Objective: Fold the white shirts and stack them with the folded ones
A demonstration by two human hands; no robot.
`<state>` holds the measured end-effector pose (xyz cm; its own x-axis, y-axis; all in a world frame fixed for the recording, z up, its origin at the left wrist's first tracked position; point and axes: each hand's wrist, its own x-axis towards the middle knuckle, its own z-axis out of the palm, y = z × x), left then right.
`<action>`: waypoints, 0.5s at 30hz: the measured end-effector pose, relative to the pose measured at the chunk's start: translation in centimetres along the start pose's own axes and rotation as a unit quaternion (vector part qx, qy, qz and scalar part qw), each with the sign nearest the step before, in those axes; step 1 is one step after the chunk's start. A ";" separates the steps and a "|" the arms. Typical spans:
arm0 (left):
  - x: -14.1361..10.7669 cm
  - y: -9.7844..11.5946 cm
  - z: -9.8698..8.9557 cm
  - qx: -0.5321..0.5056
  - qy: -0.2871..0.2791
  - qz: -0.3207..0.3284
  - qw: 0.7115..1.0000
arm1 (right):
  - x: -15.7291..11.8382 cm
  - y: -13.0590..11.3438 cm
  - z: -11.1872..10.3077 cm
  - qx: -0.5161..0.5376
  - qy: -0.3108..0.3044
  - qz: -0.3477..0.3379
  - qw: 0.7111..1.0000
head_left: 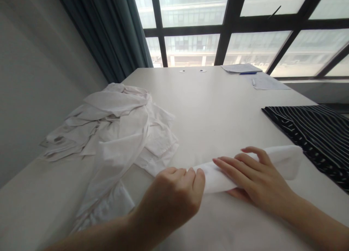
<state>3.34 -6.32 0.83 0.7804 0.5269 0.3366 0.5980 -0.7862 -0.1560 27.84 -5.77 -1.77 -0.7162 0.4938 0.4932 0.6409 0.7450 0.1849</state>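
Head view, from the left: a blue-grey curtain [109,29] hangs at the upper left, and below it a heap of white fabric [122,123] lies along the left edge of the white table [207,109], one length trailing toward the lower left. At lower centre the left hand [177,191] is curled into a fist around the near end of a folded white cloth [214,176], which slants up to the right. Beside it the right hand [256,178] holds the cloth loosely, fingers spread on top, thumb underneath. Tabletop stretches between heap and papers [242,68] at upper right. The cloth's far end nears a black striped fabric [313,134] at the right edge; I can't tell whether they touch.
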 end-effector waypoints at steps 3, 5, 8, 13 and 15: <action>-0.1 0.4 0.4 0.022 0.030 0.013 0.999 | 0.0 -0.3 0.4 0.020 0.002 0.002 1.000; -0.2 0.7 0.5 0.028 0.041 0.020 0.999 | 0.0 -0.5 0.5 0.025 0.002 -0.001 1.000; -0.3 1.1 0.7 0.031 0.045 0.023 0.998 | -0.1 -0.7 0.7 0.032 0.011 -0.010 0.999; -0.3 1.4 0.7 0.020 0.040 0.006 0.999 | -0.1 -0.3 0.9 0.035 0.039 -0.031 0.998; -0.2 1.2 0.6 0.013 0.037 -0.003 0.999 | -0.3 0.3 1.0 0.029 0.043 -0.033 0.998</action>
<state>4.03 -7.16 -0.01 0.7621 0.5044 0.4059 0.6072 -0.7744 -0.1779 27.98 -5.21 -2.65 -0.7282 0.4048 0.5531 0.5747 0.8003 0.1710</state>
